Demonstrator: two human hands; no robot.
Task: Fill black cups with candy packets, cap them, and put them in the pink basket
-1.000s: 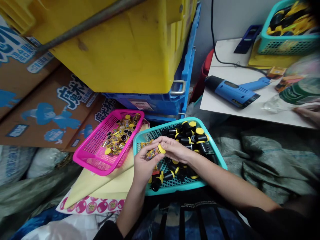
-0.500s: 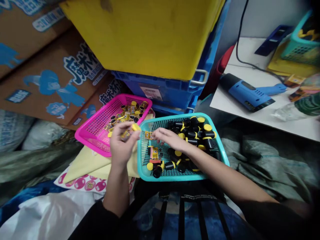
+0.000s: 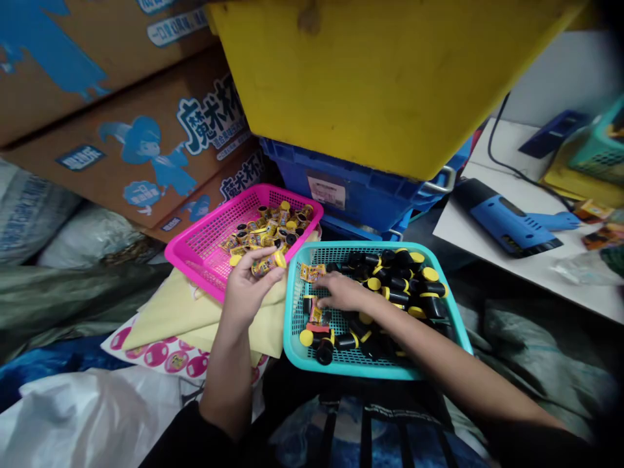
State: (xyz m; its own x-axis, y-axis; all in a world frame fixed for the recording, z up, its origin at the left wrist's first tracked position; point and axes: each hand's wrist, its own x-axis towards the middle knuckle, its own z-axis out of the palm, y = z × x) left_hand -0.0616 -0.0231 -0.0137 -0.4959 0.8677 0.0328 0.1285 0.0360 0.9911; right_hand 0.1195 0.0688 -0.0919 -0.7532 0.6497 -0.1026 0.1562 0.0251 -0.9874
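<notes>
My left hand (image 3: 247, 286) is closed around a small yellow-capped bottle (image 3: 269, 263) with a colourful printed label, held above the right edge of the pink basket (image 3: 195, 253). My right hand (image 3: 344, 292) reaches into the left part of the teal basket (image 3: 287, 325). Its fingers are bent and slightly apart, at the edge of some small orange-yellow printed labels (image 3: 312, 272); no thing shows between them. Below them lie more labels (image 3: 316, 312), orange and pink. Several black bottles with yellow caps (image 3: 397, 296) fill the rest of the teal basket.
Labelled little bottles (image 3: 273, 224) lie heaped in the pink basket, which rests on yellow sheets (image 3: 170, 312). Behind stand a yellow bin (image 3: 365, 84) on blue crates (image 3: 351, 188) and printed cartons (image 3: 146, 149). A blue heat gun (image 3: 511, 218) lies on the white table (image 3: 478, 253) at right.
The view has shifted, so the baskets appear farther right and lower. My left hand has turned the bottle so its label shows. My right hand stays by the labels, fingers lower.
</notes>
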